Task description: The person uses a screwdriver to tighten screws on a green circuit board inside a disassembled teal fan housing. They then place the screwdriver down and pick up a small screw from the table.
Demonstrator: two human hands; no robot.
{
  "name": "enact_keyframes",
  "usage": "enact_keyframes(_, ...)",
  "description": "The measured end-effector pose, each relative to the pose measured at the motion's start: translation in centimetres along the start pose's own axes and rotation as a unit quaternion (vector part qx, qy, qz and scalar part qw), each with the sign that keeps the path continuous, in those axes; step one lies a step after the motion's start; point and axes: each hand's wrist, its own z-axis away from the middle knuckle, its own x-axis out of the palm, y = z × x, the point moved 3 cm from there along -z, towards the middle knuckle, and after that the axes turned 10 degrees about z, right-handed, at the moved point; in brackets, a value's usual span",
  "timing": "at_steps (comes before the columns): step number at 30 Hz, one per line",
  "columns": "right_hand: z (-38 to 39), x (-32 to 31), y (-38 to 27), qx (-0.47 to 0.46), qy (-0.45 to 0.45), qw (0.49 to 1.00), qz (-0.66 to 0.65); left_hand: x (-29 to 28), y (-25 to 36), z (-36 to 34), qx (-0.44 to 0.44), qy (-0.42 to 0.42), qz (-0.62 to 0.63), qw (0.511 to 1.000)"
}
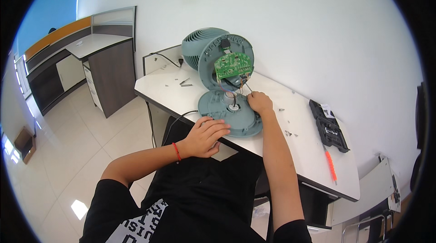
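A grey-green fan stands opened up on the white desk (290, 106), its slatted head (193, 52) leaning back. A green circuit board (232, 65) hangs on the raised round housing, with coloured wires running down from it. Below lies the round fan base (211, 105), flat near the desk's front edge. My left hand (206, 136) is at the base's near rim, fingers bent over it and the thumb lower down. Closed beside the wires, my right hand (260, 103) holds a thin metal tool (248, 87) pointing up toward the board; its handle is hidden.
An open black tool case (328, 127) lies at the right, beside an orange-handled tool (330, 165). Loose small parts (288, 133) and thin tools (185, 82) are scattered around the fan. A black cable (179, 118) drops over the front edge. A wall rises behind.
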Motion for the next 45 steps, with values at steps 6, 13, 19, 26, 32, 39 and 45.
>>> enact_keyframes(6,-0.1,0.1,0.3,-0.001,0.012,1.000,-0.005,0.3,0.0,-0.1,-0.007,-0.002,-0.003,1.000)
enact_keyframes(13,0.3,-0.1,0.0,-0.007,-0.003,1.000,-0.008,0.1,0.0,0.0,-0.010,-0.006,-0.007,1.000)
enact_keyframes(19,0.2,0.0,0.1,0.001,-0.006,1.000,-0.023,0.2,0.1,-0.2,-0.008,0.007,-0.004,1.000)
enact_keyframes(26,0.2,-0.4,0.0,0.011,-0.025,1.000,-0.013,0.4,0.0,-0.2,0.000,0.007,-0.003,1.000)
enact_keyframes(32,0.2,-0.4,0.0,0.010,-0.023,1.000,-0.009,0.4,0.0,-0.2,-0.002,0.008,-0.003,1.000)
enact_keyframes(39,0.2,-0.3,0.0,0.008,-0.025,1.000,-0.012,0.3,0.1,-0.2,-0.002,0.008,-0.002,1.000)
enact_keyframes(45,0.2,-0.3,0.0,0.010,-0.028,0.999,-0.012,0.4,0.0,-0.1,0.002,0.008,-0.005,1.000)
